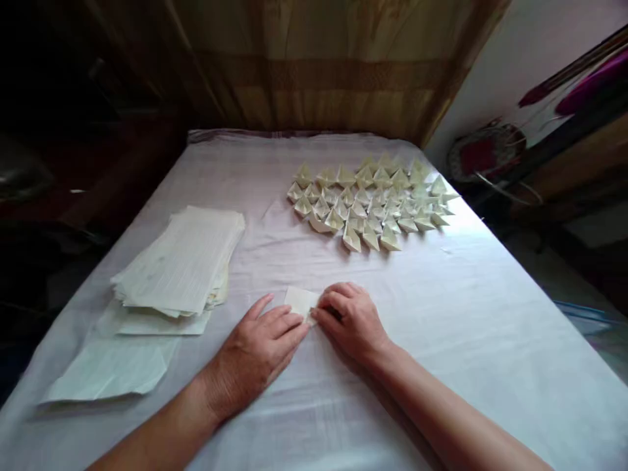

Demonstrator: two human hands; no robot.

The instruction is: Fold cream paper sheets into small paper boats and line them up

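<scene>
A small folded piece of cream paper (300, 299) lies on the cloth-covered table between my hands. My left hand (262, 343) rests flat with its fingers stretched out, the fingertips touching the paper's near left edge. With thumb and curled fingers, my right hand (354, 320) pinches the paper's right corner. Part of that corner is hidden under the fingers. Farther back on the right stand several folded paper boats (358, 209), set close together in rows.
To the left lies a stack of lined paper sheets (171, 261), with a loose sheet (112, 369) sticking out toward me. A pale cloth (466, 314) covers the table. Behind it hangs a brown curtain (314, 65). A round red and white item (485, 154) is beyond the right edge.
</scene>
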